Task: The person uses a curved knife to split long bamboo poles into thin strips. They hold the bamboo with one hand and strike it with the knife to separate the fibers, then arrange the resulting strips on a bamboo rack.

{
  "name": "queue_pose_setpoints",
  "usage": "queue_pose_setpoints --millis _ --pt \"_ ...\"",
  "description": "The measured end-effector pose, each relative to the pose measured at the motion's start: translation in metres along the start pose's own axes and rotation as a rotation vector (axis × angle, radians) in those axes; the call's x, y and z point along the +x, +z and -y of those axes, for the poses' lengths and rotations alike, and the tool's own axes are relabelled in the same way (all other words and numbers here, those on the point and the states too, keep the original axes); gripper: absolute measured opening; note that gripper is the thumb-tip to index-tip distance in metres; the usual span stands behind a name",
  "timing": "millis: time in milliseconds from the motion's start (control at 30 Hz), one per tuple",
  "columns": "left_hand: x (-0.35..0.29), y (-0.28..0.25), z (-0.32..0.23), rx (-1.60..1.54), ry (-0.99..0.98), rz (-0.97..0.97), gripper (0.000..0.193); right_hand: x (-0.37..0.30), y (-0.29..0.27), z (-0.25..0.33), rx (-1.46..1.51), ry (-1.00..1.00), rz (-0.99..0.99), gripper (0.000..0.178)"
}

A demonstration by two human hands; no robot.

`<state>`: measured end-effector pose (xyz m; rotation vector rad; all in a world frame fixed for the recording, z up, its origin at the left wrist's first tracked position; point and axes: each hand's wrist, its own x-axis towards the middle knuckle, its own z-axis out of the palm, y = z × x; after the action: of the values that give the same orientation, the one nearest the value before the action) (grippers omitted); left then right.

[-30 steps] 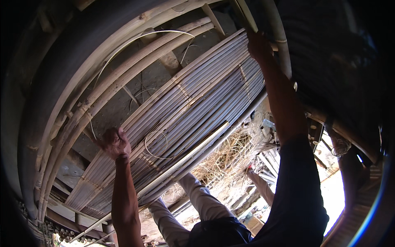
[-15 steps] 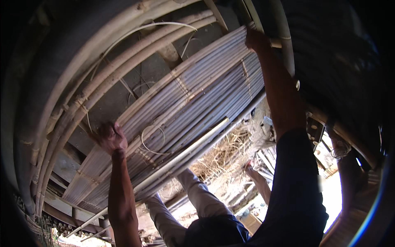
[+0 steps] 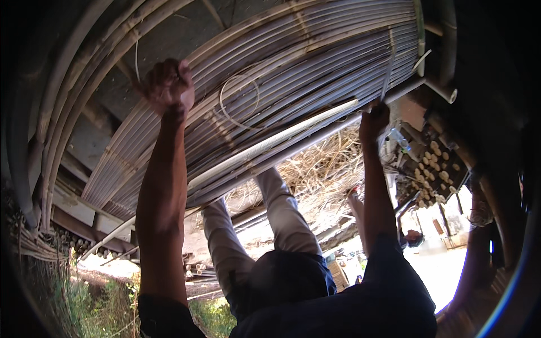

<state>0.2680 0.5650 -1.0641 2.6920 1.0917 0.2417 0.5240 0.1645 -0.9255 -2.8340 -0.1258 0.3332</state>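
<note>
A long panel of thin bamboo slats (image 3: 304, 73), tied across by several bindings, lies slanted before me. At its far left edge my left hand (image 3: 168, 84) is closed, fingers curled. A thin pale strip (image 3: 137, 56) runs down to its knuckles; what the fingers hold is hidden. My right hand (image 3: 375, 119) is closed at the panel's near edge, toward the right. From it a narrow flat strip (image 3: 387, 79) rises across the slats. A loop of thin cane (image 3: 222, 107) rests on the panel between my hands.
Bent bamboo poles (image 3: 84, 73) frame the left side. A pole (image 3: 442, 90) sticks out past the panel's right end. Below the near edge lies a heap of shavings (image 3: 321, 158). Round pale pieces (image 3: 431, 172) sit on a dark surface at right. A person's leg (image 3: 358, 211) shows beyond.
My right hand has come down from the panel's far right corner to its near edge. The view has shifted, and the panel appears farther right. My left hand stays by the far edge, still closed.
</note>
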Motion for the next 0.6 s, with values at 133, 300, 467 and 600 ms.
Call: queue_pose_setpoints --millis 133,300,467,600 --pt "0.006 -0.012 -0.009 -0.015 0.076 -0.148 0.022 -0.197 0.011 -0.075 0.235 0.398 0.119 0.026" --pt "-0.035 -0.096 -0.038 -0.251 0.068 -0.093 0.025 -0.339 -0.005 -0.057 0.595 0.964 0.34 0.025" --pt "-0.254 -0.195 -0.025 -0.569 -0.017 0.806 0.01 -0.367 -0.007 -0.04 0.803 1.123 0.345 0.028" --pt "-0.374 -0.199 0.019 -0.278 -0.066 0.753 0.03 -0.377 -0.002 -0.053 0.812 1.119 0.449 0.03"
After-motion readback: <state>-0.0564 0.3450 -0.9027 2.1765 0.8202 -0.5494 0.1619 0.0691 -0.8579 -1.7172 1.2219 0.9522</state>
